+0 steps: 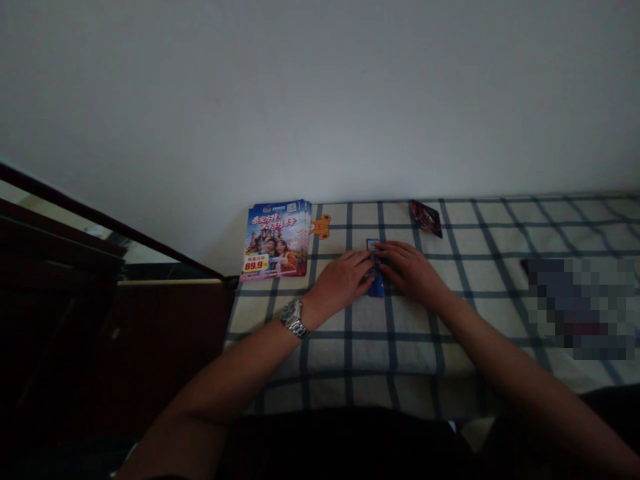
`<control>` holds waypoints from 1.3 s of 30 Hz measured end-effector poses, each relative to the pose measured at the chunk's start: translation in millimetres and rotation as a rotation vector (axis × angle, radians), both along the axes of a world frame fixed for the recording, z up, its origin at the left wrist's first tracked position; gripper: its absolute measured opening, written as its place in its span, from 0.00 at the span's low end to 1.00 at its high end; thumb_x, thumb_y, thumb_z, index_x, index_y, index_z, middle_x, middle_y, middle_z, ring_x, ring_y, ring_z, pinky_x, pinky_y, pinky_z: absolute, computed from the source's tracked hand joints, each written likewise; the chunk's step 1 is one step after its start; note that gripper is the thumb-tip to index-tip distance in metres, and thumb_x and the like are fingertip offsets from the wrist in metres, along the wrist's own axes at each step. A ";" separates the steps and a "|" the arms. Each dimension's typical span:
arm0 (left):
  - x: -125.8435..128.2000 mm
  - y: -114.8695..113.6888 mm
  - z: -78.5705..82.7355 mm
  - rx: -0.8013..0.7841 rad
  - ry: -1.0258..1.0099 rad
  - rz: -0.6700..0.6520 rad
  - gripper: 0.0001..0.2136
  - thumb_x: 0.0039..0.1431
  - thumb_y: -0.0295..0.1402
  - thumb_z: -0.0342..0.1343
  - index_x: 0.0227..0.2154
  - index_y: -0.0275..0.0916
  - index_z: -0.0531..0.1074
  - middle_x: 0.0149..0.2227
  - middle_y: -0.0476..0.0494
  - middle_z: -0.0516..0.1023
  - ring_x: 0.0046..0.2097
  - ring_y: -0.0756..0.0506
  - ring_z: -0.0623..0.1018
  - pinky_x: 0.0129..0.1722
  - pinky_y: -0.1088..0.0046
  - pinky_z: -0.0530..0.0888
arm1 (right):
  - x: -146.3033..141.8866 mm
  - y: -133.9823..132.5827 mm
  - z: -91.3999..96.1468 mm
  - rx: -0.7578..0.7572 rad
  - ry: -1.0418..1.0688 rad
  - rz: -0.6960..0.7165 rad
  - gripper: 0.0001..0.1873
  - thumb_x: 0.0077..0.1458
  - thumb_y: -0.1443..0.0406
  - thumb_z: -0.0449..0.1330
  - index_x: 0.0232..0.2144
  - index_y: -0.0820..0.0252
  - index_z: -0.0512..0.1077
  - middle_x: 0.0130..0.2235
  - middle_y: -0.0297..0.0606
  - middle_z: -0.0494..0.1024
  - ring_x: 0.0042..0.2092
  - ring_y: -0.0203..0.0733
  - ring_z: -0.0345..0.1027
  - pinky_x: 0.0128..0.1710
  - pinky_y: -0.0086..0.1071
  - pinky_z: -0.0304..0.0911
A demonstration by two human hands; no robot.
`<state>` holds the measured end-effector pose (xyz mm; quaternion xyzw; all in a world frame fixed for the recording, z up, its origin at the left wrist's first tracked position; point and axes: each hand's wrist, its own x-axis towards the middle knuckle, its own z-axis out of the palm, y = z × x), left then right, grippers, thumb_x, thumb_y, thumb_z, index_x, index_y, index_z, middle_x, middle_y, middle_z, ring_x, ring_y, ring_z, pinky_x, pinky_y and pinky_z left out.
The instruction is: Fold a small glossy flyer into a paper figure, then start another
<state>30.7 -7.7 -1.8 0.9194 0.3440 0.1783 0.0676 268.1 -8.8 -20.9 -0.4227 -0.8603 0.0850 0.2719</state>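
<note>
A narrow folded flyer (377, 288), blue with a small code printed at its top, lies lengthwise on the checked cloth in front of me. The fingers of my left hand (345, 277), curled and close together, press on its left edge. From the other side, my right hand (407, 270) has its fingers on the strip's right edge and upper part. Parts of the flyer are hidden under the fingertips. To the left lies a fanned stack of colourful flyers (277, 240) marked 89.9. Another folded, dark-coloured paper (427, 219) stands tilted near the wall.
The checked cloth (325, 353) covers the surface up to a pale wall (320, 100). An orange cartoon figure (321, 227) shows beside the stack. A blurred-out dark object (570, 300) lies at right. Dark wooden furniture (125, 347) stands at left.
</note>
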 end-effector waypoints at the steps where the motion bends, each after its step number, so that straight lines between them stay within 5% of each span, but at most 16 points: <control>1: 0.0 0.3 0.1 -0.001 -0.004 -0.006 0.13 0.71 0.34 0.57 0.55 0.36 0.73 0.61 0.38 0.74 0.59 0.38 0.74 0.59 0.56 0.77 | 0.0 0.7 0.4 -0.006 0.008 -0.003 0.15 0.69 0.64 0.57 0.56 0.54 0.75 0.63 0.41 0.77 0.64 0.55 0.68 0.65 0.57 0.66; 16: 0.1 1.1 0.2 -0.015 -0.014 -0.013 0.14 0.72 0.34 0.56 0.55 0.35 0.73 0.60 0.38 0.75 0.61 0.39 0.73 0.62 0.57 0.74 | -1.3 3.2 -1.0 -0.009 -0.007 -0.061 0.15 0.69 0.63 0.56 0.55 0.54 0.75 0.63 0.44 0.76 0.63 0.55 0.70 0.64 0.57 0.66; 31: -0.2 1.2 -2.2 -0.019 -0.030 -0.008 0.13 0.72 0.34 0.55 0.55 0.37 0.73 0.61 0.38 0.74 0.61 0.39 0.74 0.61 0.57 0.76 | -1.6 17.4 0.9 -0.069 0.139 -0.128 0.11 0.66 0.66 0.58 0.47 0.53 0.78 0.54 0.40 0.84 0.53 0.54 0.76 0.57 0.54 0.71; 39: -0.2 1.3 -2.5 -0.019 -0.022 -0.012 0.14 0.71 0.34 0.57 0.56 0.35 0.73 0.61 0.38 0.74 0.60 0.38 0.74 0.62 0.57 0.76 | -2.3 29.9 2.8 -0.047 0.054 -0.172 0.07 0.64 0.65 0.63 0.44 0.55 0.79 0.48 0.41 0.85 0.49 0.55 0.77 0.52 0.52 0.71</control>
